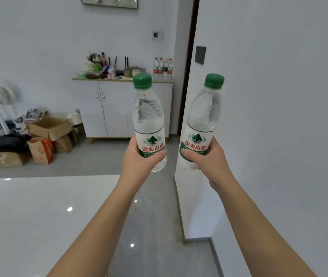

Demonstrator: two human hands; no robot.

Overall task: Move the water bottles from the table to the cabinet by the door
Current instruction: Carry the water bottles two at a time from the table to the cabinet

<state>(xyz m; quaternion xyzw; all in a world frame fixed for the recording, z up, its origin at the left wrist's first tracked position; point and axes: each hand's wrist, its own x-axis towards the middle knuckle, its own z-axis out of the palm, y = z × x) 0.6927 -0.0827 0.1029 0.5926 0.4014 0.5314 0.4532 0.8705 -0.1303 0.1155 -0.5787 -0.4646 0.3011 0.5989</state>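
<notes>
My left hand grips the lower part of a clear water bottle with a green cap, held upright in the air. A second green-capped water bottle, tilted slightly to the right, is gripped low down by my right hand. Both arms reach forward over the floor. Ahead stands the white cabinet against the far wall, beside a dark door frame. Several red-labelled water bottles stand on the cabinet's right end.
The white table fills the lower left. Clutter covers the cabinet's left half. Cardboard boxes and bags lie on the floor left of the cabinet, with a fan behind. A white wall corner juts out on the right.
</notes>
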